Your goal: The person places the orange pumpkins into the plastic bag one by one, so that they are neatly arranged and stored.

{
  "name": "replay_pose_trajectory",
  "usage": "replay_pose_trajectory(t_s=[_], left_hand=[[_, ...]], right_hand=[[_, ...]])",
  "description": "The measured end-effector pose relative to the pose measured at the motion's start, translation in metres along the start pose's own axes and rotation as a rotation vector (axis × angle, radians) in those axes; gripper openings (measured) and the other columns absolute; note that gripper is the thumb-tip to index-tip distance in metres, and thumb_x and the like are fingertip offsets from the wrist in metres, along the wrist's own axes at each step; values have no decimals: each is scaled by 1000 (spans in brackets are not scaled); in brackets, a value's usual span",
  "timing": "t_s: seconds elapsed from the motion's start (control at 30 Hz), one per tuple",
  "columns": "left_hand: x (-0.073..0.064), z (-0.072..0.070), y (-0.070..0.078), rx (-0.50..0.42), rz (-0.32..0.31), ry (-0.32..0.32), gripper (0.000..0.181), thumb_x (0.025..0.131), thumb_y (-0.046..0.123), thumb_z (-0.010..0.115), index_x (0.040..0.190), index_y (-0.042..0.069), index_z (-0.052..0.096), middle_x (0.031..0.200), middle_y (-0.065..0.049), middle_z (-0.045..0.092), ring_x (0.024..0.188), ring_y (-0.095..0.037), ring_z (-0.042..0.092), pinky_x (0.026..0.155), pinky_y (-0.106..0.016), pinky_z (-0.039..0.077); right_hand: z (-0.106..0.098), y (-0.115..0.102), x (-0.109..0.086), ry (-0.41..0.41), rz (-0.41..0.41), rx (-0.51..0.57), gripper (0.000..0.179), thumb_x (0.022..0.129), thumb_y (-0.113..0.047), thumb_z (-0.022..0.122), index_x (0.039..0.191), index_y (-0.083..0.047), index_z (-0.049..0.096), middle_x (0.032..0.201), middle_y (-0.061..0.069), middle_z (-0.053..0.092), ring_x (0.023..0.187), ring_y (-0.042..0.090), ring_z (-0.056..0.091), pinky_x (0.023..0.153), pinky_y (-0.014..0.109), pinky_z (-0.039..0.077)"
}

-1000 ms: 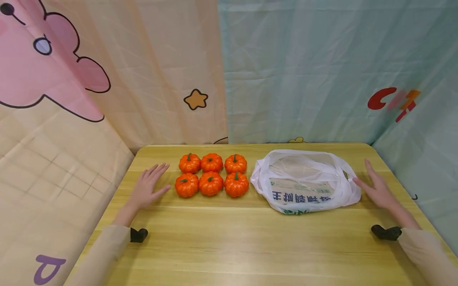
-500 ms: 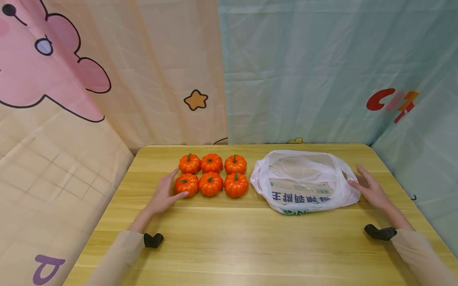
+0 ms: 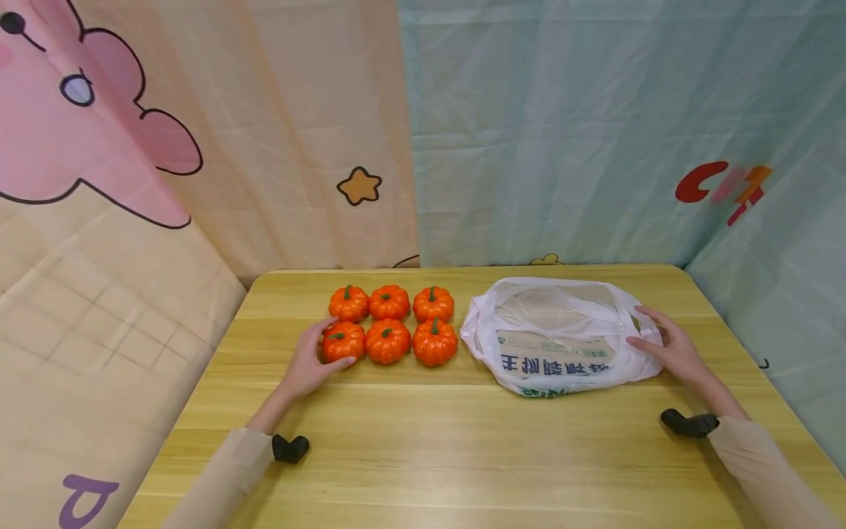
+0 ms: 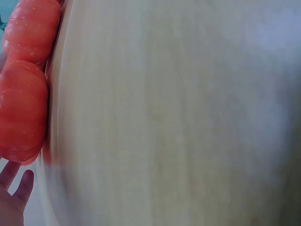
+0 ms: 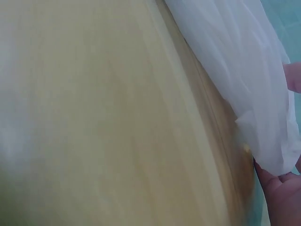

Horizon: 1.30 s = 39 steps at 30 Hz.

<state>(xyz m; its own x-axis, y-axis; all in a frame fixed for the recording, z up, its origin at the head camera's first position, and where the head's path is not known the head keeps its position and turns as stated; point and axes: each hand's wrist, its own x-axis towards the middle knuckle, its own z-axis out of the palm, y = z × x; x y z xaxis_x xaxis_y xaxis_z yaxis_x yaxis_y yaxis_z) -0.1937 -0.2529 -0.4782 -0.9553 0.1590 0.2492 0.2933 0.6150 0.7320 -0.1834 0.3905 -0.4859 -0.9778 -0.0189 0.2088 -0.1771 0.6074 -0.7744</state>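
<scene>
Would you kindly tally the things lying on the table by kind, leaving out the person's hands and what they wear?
Orange pumpkins, in two rows of three: 6
White plastic bag: 1
Total: 7

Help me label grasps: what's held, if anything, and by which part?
Left hand holds the front-left pumpkin round its left side. Right hand touches the white bag at its right end; whether it grips is unclear.
</scene>
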Motion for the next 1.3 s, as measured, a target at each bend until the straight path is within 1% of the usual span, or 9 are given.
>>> replay_pose_trajectory(t_s=[0.07, 0.1, 0.17, 0.2, 0.23, 0.5, 0.77, 1.0, 1.3], left_hand=[[1, 1, -2, -10, -6, 0, 77, 75, 24, 82, 140, 9, 43, 140, -19, 43, 130, -37, 36, 105, -57, 32], [1, 1, -3, -20, -13, -3, 76, 75, 23, 82, 139, 8, 44, 139, -19, 43, 129, -37, 37, 105, -57, 33], [2, 1, -4, -42, -32, -9, 75, 75, 23, 82, 138, 7, 45, 138, -19, 43, 128, -36, 39, 104, -55, 35], [3, 1, -5, -53, -43, -11, 75, 75, 22, 82, 138, 7, 45, 137, -19, 43, 127, -35, 40, 105, -54, 36], [4, 1, -6, -61, -52, -14, 75, 75, 22, 83, 138, 6, 45, 137, -19, 43, 127, -35, 40, 104, -54, 37], [9, 2, -7, -130, -114, -61, 80, 75, 23, 82, 141, 6, 40, 143, -21, 38, 129, -37, 41, 107, -56, 36], [8, 4, -8, -171, -151, -53, 83, 73, 23, 84, 141, 9, 39, 142, -16, 42, 126, -33, 47, 105, -51, 39], [6, 5, -4, -168, -153, -33, 85, 73, 23, 84, 142, 7, 38, 141, -17, 43, 124, -31, 48, 103, -50, 41], [2, 6, -3, -150, -132, -6, 83, 73, 23, 84, 142, 8, 39, 140, -14, 45, 120, -30, 51, 99, -48, 44]], right_hand=[[1, 0, 1, -11, 22, 6, 65, 92, -21, 64, 148, -8, 34, 156, 22, 25, 140, 6, 26, 114, 19, 22], [2, -1, 1, -18, 33, 10, 65, 92, -22, 64, 148, -8, 34, 155, 26, 24, 145, 17, 21, 119, 32, 19], [2, 0, 3, -29, 42, 19, 67, 91, -21, 65, 148, -7, 33, 152, 33, 22, 143, 42, 16, 117, 58, 13], [2, 0, 4, -34, 44, 23, 68, 91, -21, 66, 148, -6, 32, 151, 35, 22, 140, 50, 14, 111, 68, 10], [3, 1, 5, -36, 44, 21, 69, 91, -21, 66, 148, -6, 32, 151, 36, 21, 139, 53, 13, 109, 70, 10], [5, 4, 10, -44, 33, 0, 71, 87, -17, 70, 146, -1, 33, 149, 37, 24, 136, 57, 17, 107, 73, 11], [7, 3, 10, -72, 34, 10, 72, 86, -15, 70, 145, 1, 32, 149, 38, 23, 136, 58, 15, 107, 74, 10], [7, 5, 10, -79, 42, -4, 71, 88, -19, 69, 147, -4, 32, 149, 37, 23, 137, 57, 15, 107, 74, 10], [9, 4, 11, -76, 50, -12, 68, 88, -20, 69, 145, -4, 36, 149, 36, 26, 137, 56, 16, 106, 73, 11]])
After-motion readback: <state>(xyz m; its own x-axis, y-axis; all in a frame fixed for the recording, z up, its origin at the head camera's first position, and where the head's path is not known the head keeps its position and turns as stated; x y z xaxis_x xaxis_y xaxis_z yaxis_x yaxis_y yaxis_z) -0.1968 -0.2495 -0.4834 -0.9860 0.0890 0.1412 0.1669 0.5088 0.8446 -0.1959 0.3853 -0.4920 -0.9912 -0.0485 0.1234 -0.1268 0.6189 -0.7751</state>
